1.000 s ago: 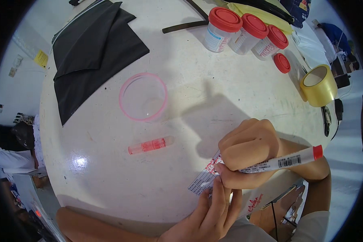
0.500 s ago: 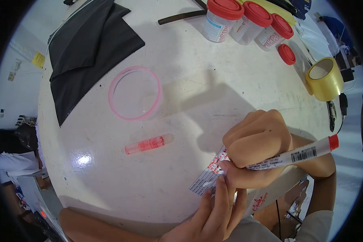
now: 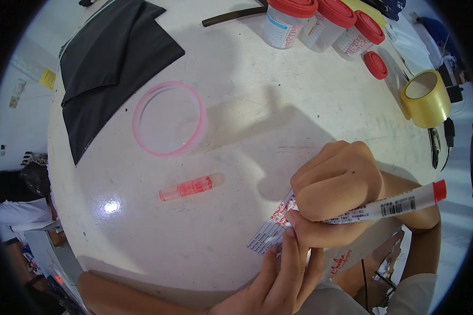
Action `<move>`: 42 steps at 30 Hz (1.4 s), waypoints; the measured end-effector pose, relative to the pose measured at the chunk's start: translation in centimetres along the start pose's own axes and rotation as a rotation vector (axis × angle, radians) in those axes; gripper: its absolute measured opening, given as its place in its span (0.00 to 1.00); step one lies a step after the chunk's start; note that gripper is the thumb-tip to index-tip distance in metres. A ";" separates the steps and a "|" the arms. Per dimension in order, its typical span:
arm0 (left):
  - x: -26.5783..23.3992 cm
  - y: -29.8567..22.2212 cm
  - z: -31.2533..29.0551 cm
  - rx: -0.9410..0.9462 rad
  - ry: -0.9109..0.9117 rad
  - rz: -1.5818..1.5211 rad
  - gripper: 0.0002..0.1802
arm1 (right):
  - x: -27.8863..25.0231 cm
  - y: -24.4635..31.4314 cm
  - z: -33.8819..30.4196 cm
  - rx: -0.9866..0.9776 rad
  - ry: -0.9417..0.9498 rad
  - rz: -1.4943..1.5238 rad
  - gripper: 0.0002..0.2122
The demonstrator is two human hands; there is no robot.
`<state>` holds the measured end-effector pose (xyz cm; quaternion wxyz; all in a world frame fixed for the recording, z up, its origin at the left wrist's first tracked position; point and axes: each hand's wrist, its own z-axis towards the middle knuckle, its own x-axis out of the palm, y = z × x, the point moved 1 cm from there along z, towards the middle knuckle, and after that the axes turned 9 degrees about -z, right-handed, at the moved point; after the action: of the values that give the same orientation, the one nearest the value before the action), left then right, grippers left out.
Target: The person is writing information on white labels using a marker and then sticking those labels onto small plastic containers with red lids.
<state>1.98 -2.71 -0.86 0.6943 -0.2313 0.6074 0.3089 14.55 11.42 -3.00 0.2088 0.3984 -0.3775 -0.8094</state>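
Beyond the hands (image 3: 335, 181) and marker (image 3: 376, 208), a red-lidded jar (image 3: 281, 29) is now cropped.

Cannot see the tip of the marker (image 3: 399, 206) behind the right hand (image 3: 336, 184), nor all of the printed label (image 3: 269, 231) beneath. Cannot follow the leftmost red-lidded jar (image 3: 285, 29) past the upper edge, or the left hand's (image 3: 278, 278) heel past the lower.
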 end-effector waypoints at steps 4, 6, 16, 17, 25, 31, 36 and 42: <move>0.8 -0.1 0.0 0.009 0.042 -0.142 0.17 | -0.1 0.2 0.0 0.008 -0.012 0.004 0.15; 0.4 -0.2 -0.2 0.024 0.012 0.030 0.17 | -0.3 0.2 0.0 0.012 -0.005 0.014 0.14; 1.0 0.0 0.2 -0.009 -0.024 -0.086 0.18 | -0.1 0.0 0.0 -0.007 -0.034 0.059 0.14; 1.0 0.0 0.2 -0.012 -0.032 -0.091 0.18 | -0.2 0.2 0.1 -0.008 -0.034 0.059 0.14; 1.0 0.0 0.2 -0.013 -0.049 -0.085 0.18 | -0.2 0.1 -0.2 0.060 -0.026 0.036 0.14; -0.4 0.2 0.3 -0.010 -0.028 0.026 0.18 | -0.2 0.3 0.0 0.056 -0.025 0.054 0.14; 1.0 0.2 0.2 -0.004 -0.002 -0.100 0.17 | -0.1 0.2 0.2 0.051 -0.028 0.052 0.14; 0.8 0.1 0.3 0.000 -0.013 -0.091 0.17 | -0.1 0.3 0.0 0.040 -0.033 0.040 0.14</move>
<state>2.18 -2.31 -1.61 0.7116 -0.2567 0.5917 0.2788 14.61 11.35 -2.70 0.2109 0.3815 -0.4049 -0.8038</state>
